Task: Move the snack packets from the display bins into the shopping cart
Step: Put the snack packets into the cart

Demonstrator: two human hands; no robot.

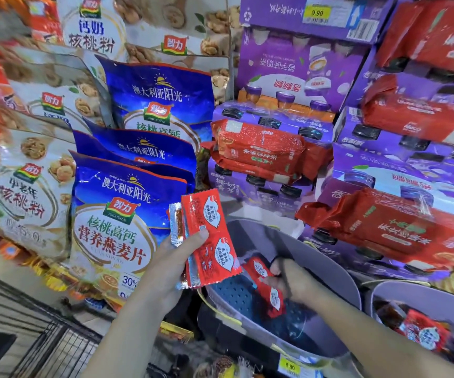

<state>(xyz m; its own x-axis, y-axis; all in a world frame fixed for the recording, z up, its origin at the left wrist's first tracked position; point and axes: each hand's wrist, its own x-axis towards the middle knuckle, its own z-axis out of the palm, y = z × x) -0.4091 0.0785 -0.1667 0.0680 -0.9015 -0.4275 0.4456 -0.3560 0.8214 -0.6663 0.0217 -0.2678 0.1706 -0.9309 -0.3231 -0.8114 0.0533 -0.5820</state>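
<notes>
A stack of red snack packets (209, 241) is being grasped by the left hand (170, 266), just left of the grey display bin (340, 282) and a little above its rim. The thumb is being pressed flat on the front of the top packet, while the other fingers are being kept behind the stack, where they are hidden. At the left edge of the stack, a packet with a silver border is being shown only partly.

The right hand (288, 279) is being held inside the same bin, low over its dotted blue floor. Its fingers are being curled round one more red packet (271, 291), which is being gripped at its upper end and is being held tilted, with its lower end toward the floor of the bin. Whether this packet is touching the floor cannot be told.

Just right of the bin, a second grey bin (417, 294) is being used for more red packets (422, 332). The black wire shopping cart (43, 331) is being seen well apart from the bin, to its lower left. Blue oat bags (116, 203) are being displayed to the upper left of the bin, and purple drink cartons (288, 64) with red wrapped packs (258, 151) on them are being stacked behind it. A yellow price tag (290, 366) is being shown below its front wall.
</notes>
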